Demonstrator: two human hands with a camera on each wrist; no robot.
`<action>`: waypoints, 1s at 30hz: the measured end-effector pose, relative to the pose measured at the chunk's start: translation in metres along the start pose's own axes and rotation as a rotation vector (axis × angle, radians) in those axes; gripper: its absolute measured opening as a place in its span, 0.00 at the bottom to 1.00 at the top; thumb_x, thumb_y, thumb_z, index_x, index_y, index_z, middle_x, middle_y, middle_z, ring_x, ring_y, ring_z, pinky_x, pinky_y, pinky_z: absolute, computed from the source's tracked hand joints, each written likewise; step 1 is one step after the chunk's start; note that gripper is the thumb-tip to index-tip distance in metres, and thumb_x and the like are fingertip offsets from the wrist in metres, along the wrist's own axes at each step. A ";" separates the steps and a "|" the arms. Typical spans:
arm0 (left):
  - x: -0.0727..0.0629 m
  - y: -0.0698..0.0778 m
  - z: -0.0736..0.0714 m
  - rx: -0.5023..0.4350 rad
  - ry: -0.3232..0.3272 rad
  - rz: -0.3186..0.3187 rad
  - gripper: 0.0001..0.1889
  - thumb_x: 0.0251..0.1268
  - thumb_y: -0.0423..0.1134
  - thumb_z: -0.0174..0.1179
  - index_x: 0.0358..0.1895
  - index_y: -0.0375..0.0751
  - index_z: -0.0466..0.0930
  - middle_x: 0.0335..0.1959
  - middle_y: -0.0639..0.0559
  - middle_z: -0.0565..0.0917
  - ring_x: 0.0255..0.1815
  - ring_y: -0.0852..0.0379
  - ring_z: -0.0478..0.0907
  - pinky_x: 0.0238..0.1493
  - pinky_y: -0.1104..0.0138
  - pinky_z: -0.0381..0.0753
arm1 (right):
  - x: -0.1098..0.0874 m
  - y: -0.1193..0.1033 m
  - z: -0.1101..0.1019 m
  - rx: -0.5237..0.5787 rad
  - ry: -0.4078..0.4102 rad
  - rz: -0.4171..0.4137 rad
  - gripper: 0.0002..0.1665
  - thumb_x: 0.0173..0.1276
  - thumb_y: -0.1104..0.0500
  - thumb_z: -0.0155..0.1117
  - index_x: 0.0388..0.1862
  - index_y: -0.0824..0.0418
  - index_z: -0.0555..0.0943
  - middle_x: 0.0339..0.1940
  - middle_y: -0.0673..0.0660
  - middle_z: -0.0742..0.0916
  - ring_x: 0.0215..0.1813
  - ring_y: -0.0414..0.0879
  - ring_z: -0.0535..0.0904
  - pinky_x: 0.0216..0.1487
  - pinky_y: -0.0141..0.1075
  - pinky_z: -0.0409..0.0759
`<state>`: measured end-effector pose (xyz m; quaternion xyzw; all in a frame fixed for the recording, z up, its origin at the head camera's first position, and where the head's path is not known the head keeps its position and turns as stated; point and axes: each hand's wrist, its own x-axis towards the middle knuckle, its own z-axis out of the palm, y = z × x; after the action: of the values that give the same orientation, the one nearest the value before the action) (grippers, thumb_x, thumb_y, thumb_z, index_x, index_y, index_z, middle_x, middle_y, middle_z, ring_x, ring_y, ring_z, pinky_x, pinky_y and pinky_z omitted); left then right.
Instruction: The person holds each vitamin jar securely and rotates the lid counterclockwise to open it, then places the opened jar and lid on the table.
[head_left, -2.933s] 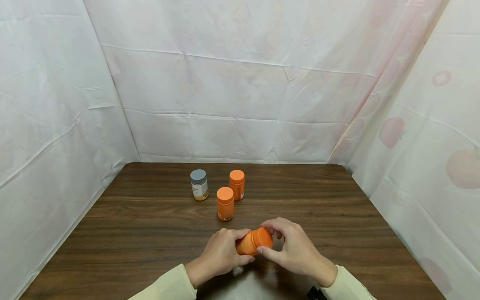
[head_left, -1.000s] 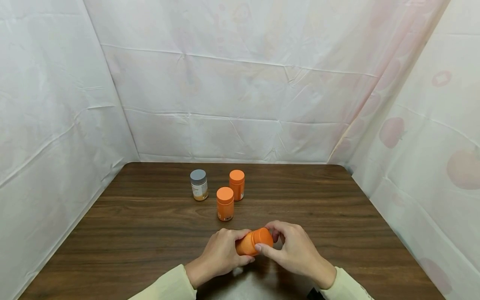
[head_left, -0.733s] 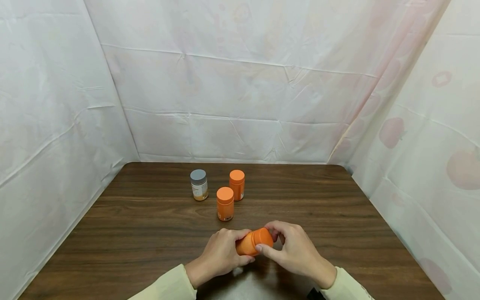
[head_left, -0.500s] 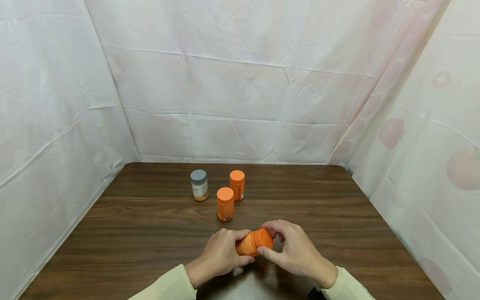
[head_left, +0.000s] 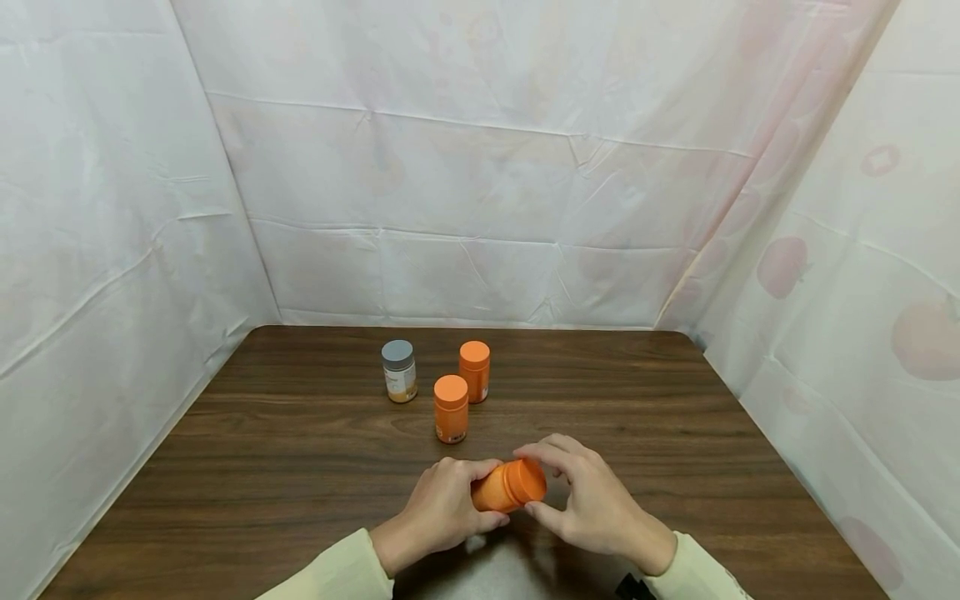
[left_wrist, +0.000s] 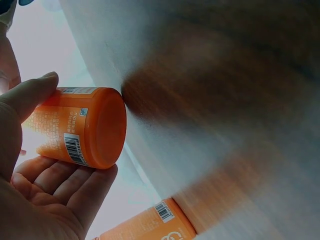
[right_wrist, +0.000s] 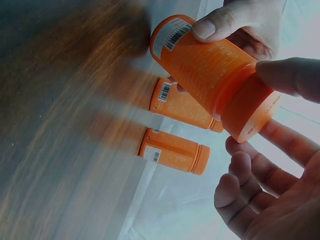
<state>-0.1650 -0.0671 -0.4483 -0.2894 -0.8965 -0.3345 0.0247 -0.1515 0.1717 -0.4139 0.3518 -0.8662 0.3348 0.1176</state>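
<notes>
An orange pill bottle (head_left: 495, 489) lies tilted in my left hand (head_left: 442, 504), its cap end pointing right. That hand grips the body between thumb and fingers; the left wrist view shows the flat base and a barcode label (left_wrist: 75, 149). My right hand (head_left: 592, 500) pinches the orange cap (head_left: 529, 479), index finger on its upper edge and thumb on its lower edge. In the right wrist view the cap (right_wrist: 250, 111) sits on the bottle, with the thumb (right_wrist: 290, 77) at its rim and the other fingers curled below.
Two more orange bottles stand upright beyond the hands, a nearer one (head_left: 451, 412) and a farther one (head_left: 478, 371). Left of them is a bottle with a grey cap (head_left: 399, 371). Pale curtains (head_left: 480, 192) close off the brown wooden table (head_left: 637, 392) at the back and sides.
The right hand's fingers have shifted round the cap: the index finger reaches farther left over its top, the thumb sits lower. Left hand, held bottle and standing bottles stay put.
</notes>
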 end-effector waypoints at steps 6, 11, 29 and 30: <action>0.000 -0.001 0.001 0.006 0.005 0.007 0.25 0.48 0.49 0.82 0.52 0.56 0.87 0.33 0.70 0.83 0.28 0.71 0.75 0.32 0.69 0.75 | 0.000 0.001 0.000 0.001 -0.008 -0.043 0.41 0.49 0.67 0.81 0.63 0.45 0.81 0.54 0.43 0.80 0.48 0.39 0.78 0.42 0.36 0.82; 0.000 -0.001 0.001 -0.007 -0.003 -0.003 0.25 0.49 0.49 0.82 0.52 0.57 0.86 0.34 0.70 0.83 0.29 0.71 0.75 0.33 0.69 0.76 | 0.000 0.001 0.000 -0.018 -0.011 -0.054 0.45 0.45 0.71 0.81 0.63 0.44 0.81 0.55 0.42 0.79 0.53 0.40 0.77 0.49 0.41 0.83; 0.000 -0.001 0.001 -0.024 -0.003 -0.010 0.25 0.49 0.48 0.82 0.53 0.55 0.87 0.35 0.69 0.84 0.30 0.71 0.76 0.34 0.70 0.77 | 0.002 -0.003 0.003 -0.048 0.065 0.217 0.30 0.61 0.32 0.73 0.52 0.49 0.84 0.34 0.39 0.81 0.28 0.38 0.72 0.29 0.31 0.72; 0.000 -0.001 0.001 -0.025 -0.004 -0.012 0.25 0.49 0.48 0.82 0.53 0.55 0.87 0.36 0.69 0.84 0.30 0.71 0.76 0.35 0.70 0.77 | 0.002 -0.002 0.003 -0.050 0.064 0.225 0.29 0.61 0.32 0.73 0.51 0.49 0.84 0.33 0.40 0.81 0.27 0.38 0.71 0.27 0.30 0.72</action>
<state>-0.1654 -0.0668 -0.4491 -0.2849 -0.8940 -0.3454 0.0172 -0.1512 0.1673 -0.4142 0.2385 -0.9041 0.3352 0.1153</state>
